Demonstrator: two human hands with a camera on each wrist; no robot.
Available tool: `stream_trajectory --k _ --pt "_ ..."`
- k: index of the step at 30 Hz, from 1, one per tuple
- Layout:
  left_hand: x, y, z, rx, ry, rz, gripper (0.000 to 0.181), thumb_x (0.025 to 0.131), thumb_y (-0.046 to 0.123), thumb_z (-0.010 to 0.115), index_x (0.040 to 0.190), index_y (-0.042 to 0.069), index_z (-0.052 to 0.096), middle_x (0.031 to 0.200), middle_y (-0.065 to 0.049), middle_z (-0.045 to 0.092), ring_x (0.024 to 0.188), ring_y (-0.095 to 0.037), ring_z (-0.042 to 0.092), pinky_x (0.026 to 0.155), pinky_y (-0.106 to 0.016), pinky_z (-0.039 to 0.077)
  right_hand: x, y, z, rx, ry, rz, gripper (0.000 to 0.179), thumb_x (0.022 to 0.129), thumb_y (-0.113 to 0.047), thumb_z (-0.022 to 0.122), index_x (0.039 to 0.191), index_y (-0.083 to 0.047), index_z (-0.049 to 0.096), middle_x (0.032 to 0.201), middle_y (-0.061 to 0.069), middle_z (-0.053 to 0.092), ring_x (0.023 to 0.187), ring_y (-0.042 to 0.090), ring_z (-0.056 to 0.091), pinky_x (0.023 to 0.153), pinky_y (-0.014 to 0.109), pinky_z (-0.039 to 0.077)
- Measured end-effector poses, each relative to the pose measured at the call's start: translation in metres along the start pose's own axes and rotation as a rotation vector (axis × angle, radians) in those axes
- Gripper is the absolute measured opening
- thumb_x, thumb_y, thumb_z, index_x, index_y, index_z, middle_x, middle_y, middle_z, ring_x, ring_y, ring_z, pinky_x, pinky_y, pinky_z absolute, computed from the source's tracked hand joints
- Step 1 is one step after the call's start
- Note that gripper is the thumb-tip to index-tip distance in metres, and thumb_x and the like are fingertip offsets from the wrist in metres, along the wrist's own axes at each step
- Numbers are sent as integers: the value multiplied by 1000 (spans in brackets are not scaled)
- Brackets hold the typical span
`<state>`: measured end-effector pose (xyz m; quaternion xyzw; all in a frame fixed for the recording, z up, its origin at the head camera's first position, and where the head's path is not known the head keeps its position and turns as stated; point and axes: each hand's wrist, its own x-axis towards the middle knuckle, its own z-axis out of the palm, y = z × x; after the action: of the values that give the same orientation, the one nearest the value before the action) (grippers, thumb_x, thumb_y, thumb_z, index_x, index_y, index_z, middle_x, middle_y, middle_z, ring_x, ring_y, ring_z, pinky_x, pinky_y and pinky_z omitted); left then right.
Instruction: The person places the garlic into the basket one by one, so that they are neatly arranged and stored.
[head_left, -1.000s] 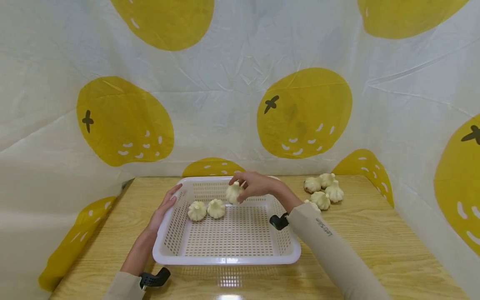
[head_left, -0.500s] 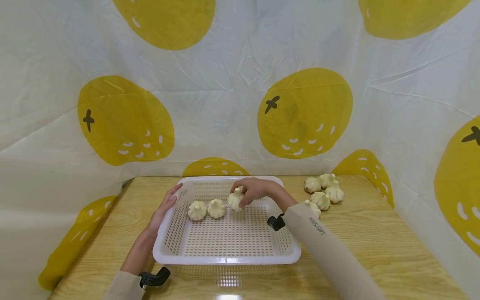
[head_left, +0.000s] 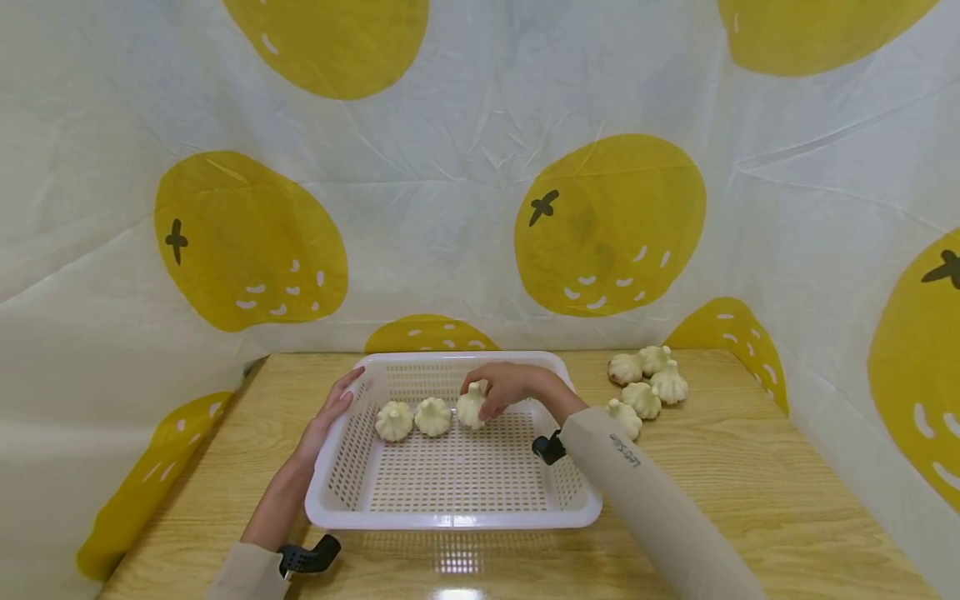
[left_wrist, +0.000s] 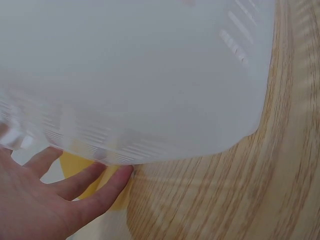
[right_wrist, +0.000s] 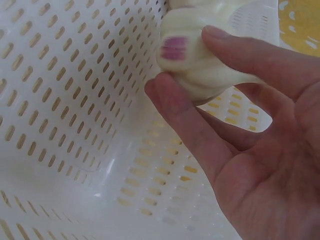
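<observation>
In the head view my right hand [head_left: 513, 387] pinches a garlic bulb [head_left: 471, 407] between thumb and fingers, low inside the white plastic basket [head_left: 453, 521]. The right wrist view shows the held garlic bulb [right_wrist: 195, 55] with a purple patch, close over the perforated basket floor. Two more bulbs, a left one [head_left: 394, 422] and a middle one [head_left: 433, 417], stand to its left in a row with it. My left hand [head_left: 322, 425] rests against the basket's left side; in the left wrist view its fingers [left_wrist: 100, 192] extend along the outer wall.
On the wooden table [head_left: 720, 500], several garlic bulbs [head_left: 641, 400] lie grouped right of the basket, behind my right forearm. A white curtain with yellow fruit prints [head_left: 435, 250] hangs close behind the table's back edge.
My right hand has lowered the garlic bulb toward the basket floor, beside the other two. The left hand and the basket have stayed in place.
</observation>
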<state>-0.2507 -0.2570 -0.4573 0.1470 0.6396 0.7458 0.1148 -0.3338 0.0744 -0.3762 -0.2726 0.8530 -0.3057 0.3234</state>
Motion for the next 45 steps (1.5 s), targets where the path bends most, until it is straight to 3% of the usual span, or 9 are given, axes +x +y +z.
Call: stream_trajectory --k 4,11,19,29,37,45 --pt "0 1 1 0 -2 1 55 114 37 19 165 28 -1 174 -9 -2 158 -32 5 112 -30 35 2 1 1 19 -3 19 49 90 4 73 136 -9 60 109 12 62 87 19 65 96 45 57" --pt "-1 0 0 -4 -10 12 55 115 36 19 165 27 -1 172 -10 -1 155 -21 16 111 -28 38 2 2 2 56 -13 51 50 92 6 71 138 -10 60 131 14 56 94 24 70 95 45 58" --pt "-1 0 2 3 9 13 54 114 36 21 165 27 3 172 -8 4 153 -21 19 111 -29 36 5 7 3 12 -20 42 50 93 1 72 139 -14 61 108 10 62 79 18 65 85 41 59" --pt "-1 0 1 7 0 10 55 114 37 19 165 27 0 172 -9 0 155 -22 15 112 -29 35 8 6 5 -53 -8 55 47 94 -4 73 138 -20 62 102 8 66 88 31 73 83 43 60" --pt "-1 1 3 3 7 14 54 114 36 20 165 26 1 172 -9 1 155 -23 16 111 -28 36 8 6 6 -93 -24 56 47 95 -11 73 139 -23 60 101 20 73 86 31 71 83 47 58" --pt "-1 3 5 -5 12 13 54 114 36 21 165 27 3 172 -9 1 155 -24 15 112 -29 35 6 5 5 -119 -19 73 52 95 -16 75 143 -24 57 99 8 72 96 33 72 91 51 57"
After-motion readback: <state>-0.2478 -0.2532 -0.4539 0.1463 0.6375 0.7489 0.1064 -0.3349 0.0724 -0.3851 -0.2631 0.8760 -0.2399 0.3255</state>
